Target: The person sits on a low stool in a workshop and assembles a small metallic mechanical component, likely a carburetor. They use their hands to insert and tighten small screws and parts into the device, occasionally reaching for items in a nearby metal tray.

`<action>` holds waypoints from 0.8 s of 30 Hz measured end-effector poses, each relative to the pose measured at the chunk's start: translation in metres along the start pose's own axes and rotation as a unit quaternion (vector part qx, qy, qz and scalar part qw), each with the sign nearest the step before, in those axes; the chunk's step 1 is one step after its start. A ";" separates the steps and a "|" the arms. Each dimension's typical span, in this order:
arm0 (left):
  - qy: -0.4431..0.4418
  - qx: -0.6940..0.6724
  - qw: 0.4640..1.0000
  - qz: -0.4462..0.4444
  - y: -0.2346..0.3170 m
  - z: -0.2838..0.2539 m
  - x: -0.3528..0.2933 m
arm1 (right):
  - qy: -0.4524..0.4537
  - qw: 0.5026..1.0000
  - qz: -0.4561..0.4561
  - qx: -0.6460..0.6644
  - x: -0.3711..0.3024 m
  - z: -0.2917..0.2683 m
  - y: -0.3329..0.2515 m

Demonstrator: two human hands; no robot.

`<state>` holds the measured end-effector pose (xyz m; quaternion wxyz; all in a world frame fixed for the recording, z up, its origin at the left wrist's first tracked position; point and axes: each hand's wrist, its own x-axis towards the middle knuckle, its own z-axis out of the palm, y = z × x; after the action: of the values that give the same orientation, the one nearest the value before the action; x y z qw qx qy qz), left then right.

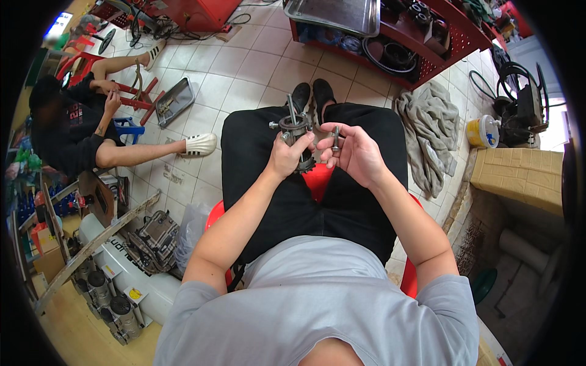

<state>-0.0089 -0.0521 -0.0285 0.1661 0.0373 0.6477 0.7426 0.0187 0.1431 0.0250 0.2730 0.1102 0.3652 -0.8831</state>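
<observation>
Above my lap, my left hand [285, 157] is closed round a dark metal part [295, 124]. It has a round ring at the top, a long threaded rod standing up from it, a bolt sticking out at its left side and a toothed edge at the bottom. Its middle is partly hidden by my fingers. Just to the right, apart from that part, my right hand [361, 157] is turned palm up. A short metal bolt [336, 139] stands upright in its fingers, its wider end low.
A red tool cart [427, 58] with a metal tray [336, 15] stands ahead. Right of my legs lie a grey cloth [430, 134] and a yellow-white bucket [482, 132]. Another person [67, 122] sits at left by a floor tray [175, 102]. A white tank [131, 262] stands lower left.
</observation>
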 end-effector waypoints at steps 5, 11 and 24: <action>-0.001 -0.029 1.000 -0.011 0.001 0.002 0.000 | 0.034 0.996 -0.015 -0.075 0.003 -0.005 0.002; 0.007 -0.046 0.999 -0.024 0.003 0.006 -0.002 | 0.062 0.989 -0.009 -0.137 -0.002 0.012 0.005; 0.041 -0.081 0.996 -0.025 0.019 0.010 0.020 | 0.027 0.985 -0.079 -0.148 0.025 0.029 -0.040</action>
<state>-0.0292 -0.0385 -0.0114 0.1605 -0.0224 0.5927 0.7890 -0.0245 0.1357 0.0591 0.2061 0.0630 0.5069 -0.8347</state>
